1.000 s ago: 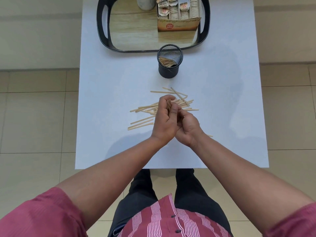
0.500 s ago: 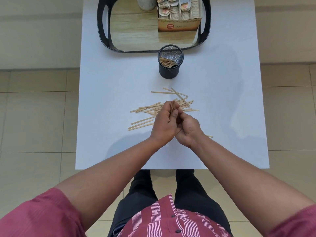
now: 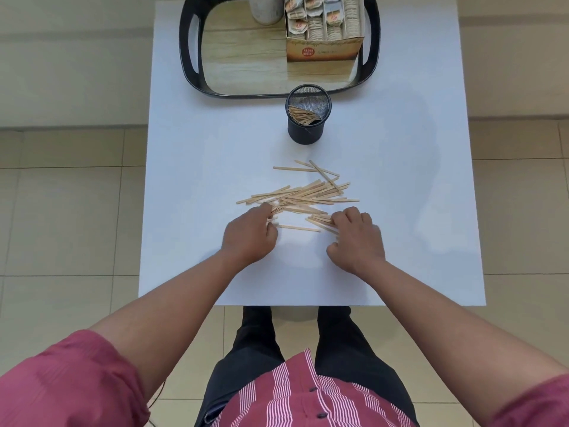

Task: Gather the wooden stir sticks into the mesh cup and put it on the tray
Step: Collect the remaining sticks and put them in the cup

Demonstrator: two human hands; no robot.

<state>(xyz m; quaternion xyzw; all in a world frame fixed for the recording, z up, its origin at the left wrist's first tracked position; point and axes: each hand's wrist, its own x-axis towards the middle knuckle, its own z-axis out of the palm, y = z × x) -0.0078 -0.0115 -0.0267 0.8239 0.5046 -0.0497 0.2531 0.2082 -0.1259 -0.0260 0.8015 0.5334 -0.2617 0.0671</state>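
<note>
Some sticks [image 3: 303, 114] are already held in the cup [image 3: 308, 126], which is not yet set on the tray [image 3: 278, 94], while the loose pile [image 3: 303, 195] is touched by curled fingers of left hand [image 3: 251, 235] and right hand [image 3: 357, 238]; a firm grip cannot be told.

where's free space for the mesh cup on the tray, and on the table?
Tray: its bare wood floor left and in front of the sachet box, beside the pale container. Table: wide bare strips either side of the mesh cup. Crowded: the loose stir sticks between cup and both hands.
</note>
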